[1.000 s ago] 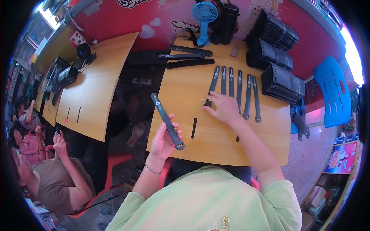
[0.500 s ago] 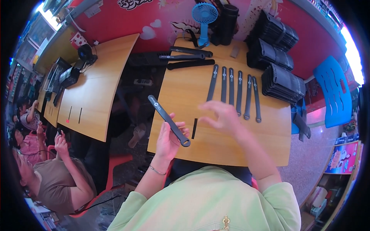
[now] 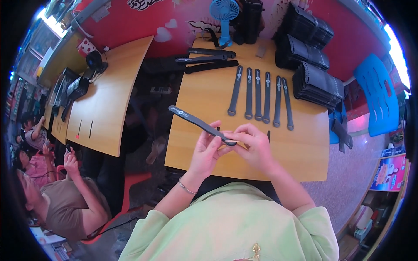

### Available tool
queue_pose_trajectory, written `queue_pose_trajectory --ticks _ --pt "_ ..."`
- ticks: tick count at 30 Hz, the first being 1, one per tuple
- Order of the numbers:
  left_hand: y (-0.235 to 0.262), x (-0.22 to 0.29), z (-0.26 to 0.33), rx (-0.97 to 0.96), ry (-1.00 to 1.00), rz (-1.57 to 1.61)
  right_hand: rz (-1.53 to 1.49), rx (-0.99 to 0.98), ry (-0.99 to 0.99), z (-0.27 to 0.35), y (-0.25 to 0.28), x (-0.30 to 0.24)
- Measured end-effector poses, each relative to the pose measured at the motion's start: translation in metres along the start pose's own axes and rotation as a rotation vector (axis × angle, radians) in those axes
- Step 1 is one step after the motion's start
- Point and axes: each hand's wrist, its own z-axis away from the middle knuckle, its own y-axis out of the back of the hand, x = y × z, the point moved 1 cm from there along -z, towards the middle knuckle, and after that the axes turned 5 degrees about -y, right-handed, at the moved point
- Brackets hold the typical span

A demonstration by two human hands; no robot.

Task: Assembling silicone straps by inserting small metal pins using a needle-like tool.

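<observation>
The right hand (image 3: 254, 145) has left the laid-out straps (image 3: 261, 95) and now joins the left hand (image 3: 208, 150), both pinching the black strap (image 3: 198, 124) above the tabletop (image 3: 300, 156).

Strap end: the near end of the black strap (image 3: 201, 124) was covered by the fingers of the right hand (image 3: 254, 145).
Strap print: too small to tell.
Lower table edge: hidden behind both forearms.
Blue chair (image 3: 379, 101): blurred at right rim.
</observation>
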Motion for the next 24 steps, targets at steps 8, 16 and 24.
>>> queue_pose_trajectory --ticks 8,16,24 --pt "-0.006 0.002 -0.001 -0.032 -0.063 0.017 -0.007 0.005 -0.044 0.007 0.008 -0.002" --pt "-0.010 0.002 -0.002 0.007 -0.176 -0.050 0.172 0.024 -0.021 0.019 0.011 0.002" --pt "-0.011 0.003 -0.003 0.015 -0.204 -0.070 0.301 0.057 0.037 0.023 0.015 -0.002"
